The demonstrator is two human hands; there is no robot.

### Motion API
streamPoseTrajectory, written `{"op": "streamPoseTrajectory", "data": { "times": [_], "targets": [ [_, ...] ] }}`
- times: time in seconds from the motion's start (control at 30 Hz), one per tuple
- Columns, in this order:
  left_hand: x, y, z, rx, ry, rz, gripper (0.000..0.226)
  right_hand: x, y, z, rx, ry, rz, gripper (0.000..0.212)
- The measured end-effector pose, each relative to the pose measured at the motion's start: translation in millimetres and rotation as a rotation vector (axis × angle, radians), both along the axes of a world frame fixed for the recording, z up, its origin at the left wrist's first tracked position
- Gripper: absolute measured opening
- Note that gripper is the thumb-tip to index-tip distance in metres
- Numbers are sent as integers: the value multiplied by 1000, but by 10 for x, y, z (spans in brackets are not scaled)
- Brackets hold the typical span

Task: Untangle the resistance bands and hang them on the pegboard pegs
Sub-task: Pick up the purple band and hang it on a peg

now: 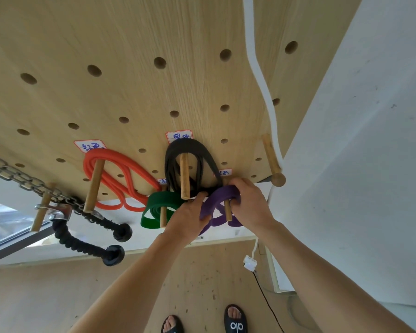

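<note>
White walls and a pale wood floor (82,296) surround a light wood pegboard (130,39), seen from below, its face drilled with rows of holes.

The purple band (222,195) is looped over a peg (227,209) near the pegboard's lower edge, toward the right side. Both hands are clamped on it: the left hand (190,217) grips the band's left side with fingers curled under it, and the right hand (249,200) curls over its top right part, beside the peg.

Just left of it, the green band (162,200) hangs on its own short peg (163,216), touching the left hand. Above these, the black band (192,152) is draped in several loops over a longer peg (184,179). Further left, the orange band (115,169) hangs in loops over another peg (94,186). Small white labels (179,135) with handwritten marks sit above the bands.

At the lower left edge a metal chain (17,175) runs across a peg (41,207) to a black rope handle (82,241) with two round ends. At the right edge a bare peg (270,156) stands out, and a white rope (255,61) hangs down past it.

Below, two feet in black slides (235,320) stand on the floor, next to a black cable (267,299) and a white plug (250,263).
</note>
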State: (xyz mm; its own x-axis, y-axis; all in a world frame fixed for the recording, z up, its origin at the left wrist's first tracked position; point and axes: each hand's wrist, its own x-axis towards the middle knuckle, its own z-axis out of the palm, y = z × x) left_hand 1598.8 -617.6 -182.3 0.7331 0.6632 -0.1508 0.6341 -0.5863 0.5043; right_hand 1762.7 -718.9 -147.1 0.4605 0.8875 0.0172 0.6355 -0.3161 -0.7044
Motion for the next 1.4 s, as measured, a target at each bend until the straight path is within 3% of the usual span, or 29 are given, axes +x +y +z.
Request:
{"op": "streamPoseTrajectory", "data": {
  "times": [0.33,0.5,0.63,0.83,1.0,1.13,1.27,1.4],
  "targets": [
    [-5,-11,76,165,379,-82,38,14,16,18,-56,45,7,35],
    [66,-18,63,272,531,-71,60,24,33,30,-64,59,5,32],
    [91,-46,51,309,568,-78,47,9,48,14,-67,59,-4,31],
    [120,-64,45,411,707,-252,40,0,56,-18,-70,78,-18,30],
    [96,10,-52,283,655,-228,41,-9,74,-32,-53,88,-22,32],
    [95,25,-110,140,758,-251,54,-10,80,-21,-61,89,-20,33],
    [50,42,-156,133,833,-274,69,-22,89,-10,-74,88,-25,32],
    [44,14,-160,162,753,-250,67,-26,88,-2,-75,79,-24,34]
  ]
}}
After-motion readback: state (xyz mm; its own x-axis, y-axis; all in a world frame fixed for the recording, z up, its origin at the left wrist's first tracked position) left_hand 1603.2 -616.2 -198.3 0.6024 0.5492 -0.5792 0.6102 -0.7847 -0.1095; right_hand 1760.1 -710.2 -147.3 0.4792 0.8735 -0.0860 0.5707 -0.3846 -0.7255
